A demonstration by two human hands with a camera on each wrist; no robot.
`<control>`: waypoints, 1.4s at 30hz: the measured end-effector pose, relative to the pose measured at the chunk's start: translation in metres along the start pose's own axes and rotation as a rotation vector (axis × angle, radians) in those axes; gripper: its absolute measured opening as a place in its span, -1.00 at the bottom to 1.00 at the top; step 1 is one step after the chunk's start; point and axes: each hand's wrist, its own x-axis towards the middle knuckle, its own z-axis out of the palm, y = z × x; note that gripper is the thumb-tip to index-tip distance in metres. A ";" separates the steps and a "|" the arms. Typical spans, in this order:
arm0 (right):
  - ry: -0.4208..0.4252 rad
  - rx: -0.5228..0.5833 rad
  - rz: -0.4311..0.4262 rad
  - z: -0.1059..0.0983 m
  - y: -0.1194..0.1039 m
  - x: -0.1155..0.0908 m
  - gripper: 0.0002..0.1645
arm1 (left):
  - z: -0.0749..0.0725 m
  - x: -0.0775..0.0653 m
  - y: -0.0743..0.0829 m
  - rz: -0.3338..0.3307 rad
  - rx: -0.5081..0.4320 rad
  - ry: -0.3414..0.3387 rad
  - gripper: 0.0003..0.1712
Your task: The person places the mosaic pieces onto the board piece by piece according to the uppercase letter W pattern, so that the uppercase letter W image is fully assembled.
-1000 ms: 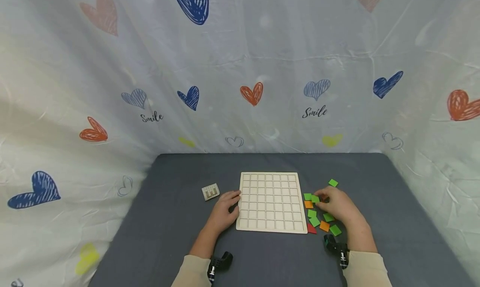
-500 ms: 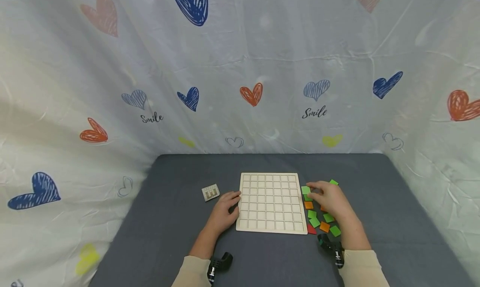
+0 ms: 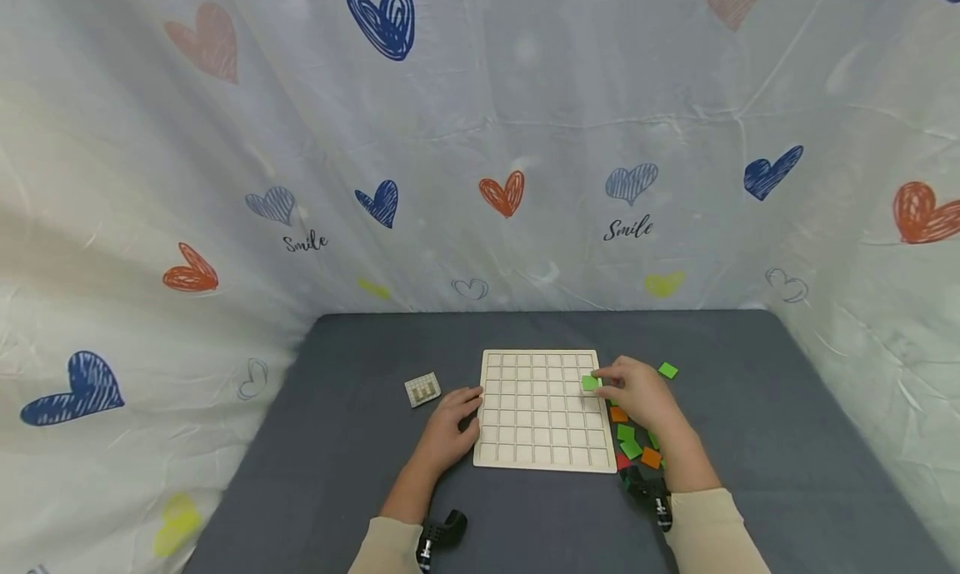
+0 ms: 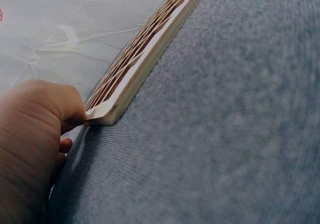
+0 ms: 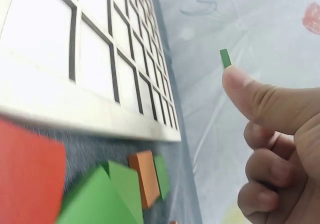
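Observation:
A pale wooden grid board (image 3: 534, 403) lies flat on the dark cloth. My right hand (image 3: 648, 401) pinches a green square tile (image 3: 589, 383) between thumb and fingers, over the board's right columns. From the right wrist, only the tile's thin green edge (image 5: 225, 58) sticks out past the thumb. My left hand (image 3: 447, 432) rests beside the board's left edge, its fingertips touching it. In the left wrist view that hand (image 4: 37, 134) sits at the board's corner, some fingers hidden behind it.
Right of the board lie several green tiles (image 3: 632, 450), orange tiles (image 3: 651, 457) and a red piece (image 3: 622, 461), partly behind the right wrist camera. Another green tile (image 3: 667, 371) lies farther back. A small patterned piece (image 3: 422, 388) sits left of the board.
My right hand has picked a green tile from the pile and moved left with it, over the board's right side. The left hand has stayed at the board's edge.

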 end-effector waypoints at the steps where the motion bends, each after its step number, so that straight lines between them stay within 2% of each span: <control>1: -0.004 0.000 0.007 0.001 -0.001 0.001 -0.61 | 0.000 0.000 0.000 -0.004 0.001 0.001 -0.55; 10: -0.060 -0.040 0.103 0.014 -0.008 0.011 -0.56 | 0.000 -0.001 0.001 -0.008 0.004 -0.013 -0.55; 14: -0.083 0.001 0.143 0.021 -0.005 0.013 -0.57 | 0.000 -0.002 0.001 -0.015 0.003 -0.033 -0.55; 22: -0.112 0.067 0.155 0.031 0.002 0.012 -0.57 | 0.001 -0.002 0.002 -0.022 0.000 -0.037 -0.55; 31: -0.120 0.058 0.143 0.033 0.006 0.016 -0.50 | 0.001 -0.002 0.001 -0.031 -0.009 -0.031 -0.54; 38: -0.072 0.028 0.123 0.032 0.006 0.018 -0.68 | 0.001 0.000 0.000 -0.033 0.014 -0.020 -0.54; 42: -0.068 0.010 0.117 0.034 0.005 0.019 -0.69 | -0.001 0.001 0.001 -0.041 0.010 -0.023 -0.54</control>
